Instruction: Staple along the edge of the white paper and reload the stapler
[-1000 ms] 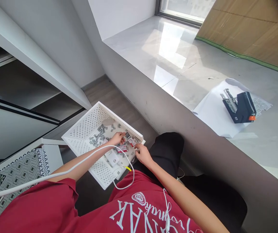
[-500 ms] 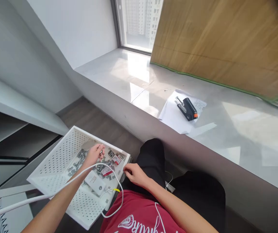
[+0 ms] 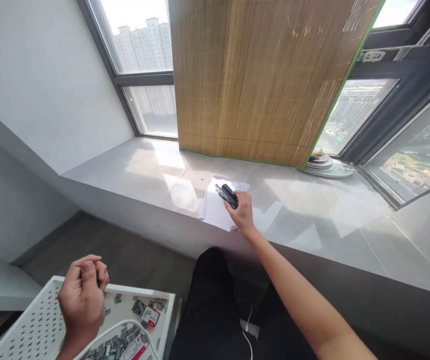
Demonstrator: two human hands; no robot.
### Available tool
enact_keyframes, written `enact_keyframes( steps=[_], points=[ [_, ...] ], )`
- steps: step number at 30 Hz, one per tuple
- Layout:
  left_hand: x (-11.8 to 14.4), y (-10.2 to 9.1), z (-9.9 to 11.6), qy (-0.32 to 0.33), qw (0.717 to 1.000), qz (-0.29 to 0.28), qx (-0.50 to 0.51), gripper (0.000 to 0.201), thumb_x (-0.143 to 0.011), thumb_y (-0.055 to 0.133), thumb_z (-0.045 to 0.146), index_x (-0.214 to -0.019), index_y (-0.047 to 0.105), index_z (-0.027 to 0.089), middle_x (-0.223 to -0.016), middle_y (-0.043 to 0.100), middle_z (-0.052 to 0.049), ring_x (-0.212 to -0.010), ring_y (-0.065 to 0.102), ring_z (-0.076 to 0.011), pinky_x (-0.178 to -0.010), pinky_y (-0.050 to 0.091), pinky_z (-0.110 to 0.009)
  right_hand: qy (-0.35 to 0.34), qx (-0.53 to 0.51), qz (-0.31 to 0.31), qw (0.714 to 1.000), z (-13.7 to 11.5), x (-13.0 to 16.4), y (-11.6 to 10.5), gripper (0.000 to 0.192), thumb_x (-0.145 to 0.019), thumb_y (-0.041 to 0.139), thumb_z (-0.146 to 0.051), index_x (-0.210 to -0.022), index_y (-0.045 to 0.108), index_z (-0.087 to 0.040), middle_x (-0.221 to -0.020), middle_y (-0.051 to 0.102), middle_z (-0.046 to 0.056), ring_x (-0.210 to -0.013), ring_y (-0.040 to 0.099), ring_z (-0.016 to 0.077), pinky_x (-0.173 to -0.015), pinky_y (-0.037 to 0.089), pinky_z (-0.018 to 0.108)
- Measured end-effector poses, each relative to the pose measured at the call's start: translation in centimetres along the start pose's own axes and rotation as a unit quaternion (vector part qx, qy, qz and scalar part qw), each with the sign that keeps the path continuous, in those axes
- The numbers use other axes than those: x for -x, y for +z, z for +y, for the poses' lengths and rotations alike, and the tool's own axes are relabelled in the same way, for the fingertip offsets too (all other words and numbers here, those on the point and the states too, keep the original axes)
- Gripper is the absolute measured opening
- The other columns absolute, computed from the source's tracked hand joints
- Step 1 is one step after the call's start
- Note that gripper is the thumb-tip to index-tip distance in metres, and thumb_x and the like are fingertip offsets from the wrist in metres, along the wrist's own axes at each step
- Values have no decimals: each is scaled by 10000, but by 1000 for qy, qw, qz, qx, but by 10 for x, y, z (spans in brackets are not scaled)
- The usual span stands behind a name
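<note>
Right hand (image 3: 244, 210) had been moved off the basket side and up to the window ledge (image 3: 301, 197); the black stapler (image 3: 230, 193), left untouched half a second earlier, was now gripped at its near end, thumb on one side and fingers on the other. The stapler was seen over the white paper (image 3: 215, 210) on the ledge, its metal part apart from the black body; whether it had been lifted clear could not be told.

Left hand (image 3: 83, 292) had been raised from the basket contents and was held above the white basket (image 3: 38, 322), fingers curled in, thumb laid against them. Whether anything was pinched inside could not be told, contents hidden.

Grey staple strips (image 3: 113, 345) and red-and-white boxes (image 3: 150, 316) were left in the basket. The view had also been swung up toward the window, so the basket was partly cut off. The work was judged to have been shifted from the basket to the stapler.
</note>
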State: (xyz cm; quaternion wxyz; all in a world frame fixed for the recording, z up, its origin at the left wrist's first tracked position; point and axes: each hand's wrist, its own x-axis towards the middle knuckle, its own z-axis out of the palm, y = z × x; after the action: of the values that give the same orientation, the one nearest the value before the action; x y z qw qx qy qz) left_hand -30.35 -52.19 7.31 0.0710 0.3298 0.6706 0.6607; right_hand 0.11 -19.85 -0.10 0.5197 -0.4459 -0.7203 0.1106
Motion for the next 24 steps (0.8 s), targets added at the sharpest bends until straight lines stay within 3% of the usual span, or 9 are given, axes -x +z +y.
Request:
enact_keyframes(
  steps=[3,7,10,12,17,19,22,24],
  points=[
    [-13,38,-15,-7,997,-78,21,364,-1025,658,606,-1006,638,244,-672,478,55,-512,414,-105,-439,337,-227,30,25,-44,998,16,-27,14,407,-880,801,-312,-1248,658,-214,-1284,712,166,-1205,635,360,-1061,549,517],
    [-31,97,-34,-20,979,-201,17,391,-1031,622,616,-1087,616,229,-723,508,60,-520,445,-93,-459,350,-209,55,6,-162,985,32,-34,18,475,-848,803,-230,-1305,676,-244,-1163,790,99,-1071,724,319,-958,590,442],
    [-49,147,-43,-31,960,-279,-6,374,-1026,571,589,-1109,591,225,-766,541,48,-532,465,-108,-469,355,-226,51,-9,-211,976,46,-36,5,535,-854,738,-145,-1372,672,-261,-1112,823,74,-1017,770,299,-903,595,395],
    [-61,182,-49,2,944,-327,-46,315,-1040,525,522,-1117,587,222,-765,566,38,-551,481,-122,-510,373,-245,37,-18,-230,972,58,-37,-12,497,-869,738,-164,-1353,690,-262,-1115,833,74,-1019,782,305,-901,595,394],
    [-85,277,-56,93,908,-364,-186,79,-1076,436,279,-1071,507,246,-779,672,1,-717,619,-192,-679,445,-303,7,-31,-248,968,100,-40,-70,405,-890,757,-244,-1294,729,-259,-1136,837,68,-1020,791,297,-925,597,393],
    [-94,317,-53,107,890,-368,-248,109,-1080,413,207,-1042,506,248,-825,702,-27,-805,661,-215,-732,462,-318,21,-9,-224,974,114,-39,-86,381,-882,766,-269,-1262,742,-248,-1110,838,77,-995,793,301,-904,604,395],
    [-107,376,-47,153,856,-377,-320,161,-1096,405,175,-1069,556,226,-926,731,-77,-867,686,-232,-768,480,-331,45,21,-187,981,125,-39,-95,354,-876,768,-287,-1225,750,-233,-1072,838,94,-965,794,307,-878,610,401],
    [-114,410,-45,173,848,-375,-333,172,-1091,426,157,-1102,591,204,-964,731,-102,-904,692,-243,-797,491,-339,51,26,-178,982,127,-40,-96,336,-876,766,-293,-1206,752,-231,-1047,837,93,-944,793,300,-861,609,396]
  ],
)
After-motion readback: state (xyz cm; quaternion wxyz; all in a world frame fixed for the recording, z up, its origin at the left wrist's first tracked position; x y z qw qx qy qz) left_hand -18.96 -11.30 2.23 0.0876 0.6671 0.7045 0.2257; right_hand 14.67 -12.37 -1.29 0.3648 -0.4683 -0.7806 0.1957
